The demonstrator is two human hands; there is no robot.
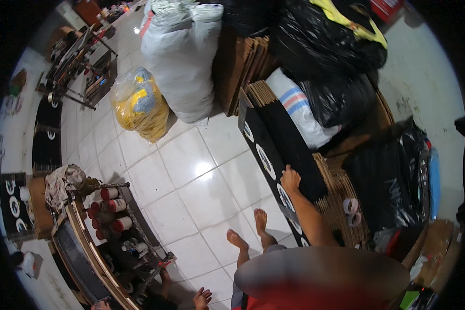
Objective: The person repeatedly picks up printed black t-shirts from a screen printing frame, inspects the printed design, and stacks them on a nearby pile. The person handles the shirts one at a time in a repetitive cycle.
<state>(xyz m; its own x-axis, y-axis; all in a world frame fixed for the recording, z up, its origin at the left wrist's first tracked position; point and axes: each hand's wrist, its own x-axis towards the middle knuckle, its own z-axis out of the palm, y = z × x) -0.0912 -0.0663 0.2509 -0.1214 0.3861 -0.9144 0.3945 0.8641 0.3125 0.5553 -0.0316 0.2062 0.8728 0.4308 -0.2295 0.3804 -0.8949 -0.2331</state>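
Observation:
My right hand [290,179] is closed at the edge of a black cloth [300,166], fingers bent against it. The cloth lies across a row of stacked cardboard boards [341,206]. Along its left side runs a black strip with white oval prints [264,159]. At the lower edge, my left hand [202,298] hangs low over the tiles, fingers apart and nothing seen in it. My bare feet stand on the floor between the two hands. A blurred patch covers part of the lower right.
Rolls of tape [351,206] rest on the boards. Black plastic bags [330,41] and a tall white sack [178,62] stand behind, beside a clear bag of yellow cloth [139,106]. Left, a wooden-edged table [80,227] holds red-lidded tubs [122,223]; another person's hand [165,276] is beside it.

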